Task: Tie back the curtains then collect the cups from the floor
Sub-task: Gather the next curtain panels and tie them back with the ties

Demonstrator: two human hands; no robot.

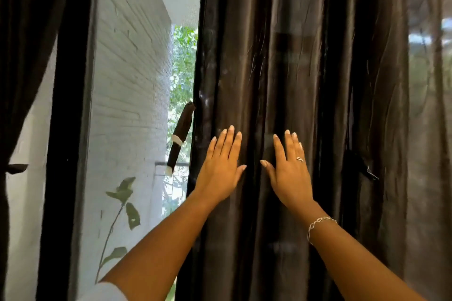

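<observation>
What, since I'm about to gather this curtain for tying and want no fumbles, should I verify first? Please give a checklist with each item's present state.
1. Left hand flat on the shiny dark brown curtain: ok.
2. Right hand flat on the same curtain, beside the left hand: ok.
3. Fabric gripped for gathering: not ok. The fingers of both hands are straight and nothing is bunched.
4. Dark brown tie-back strap with a white band located: ok. It hangs free at the curtain's left edge.
5. Curtain tied back: not ok. It hangs loose.
6. Cups located: cannot tell. The floor is out of view.
</observation>
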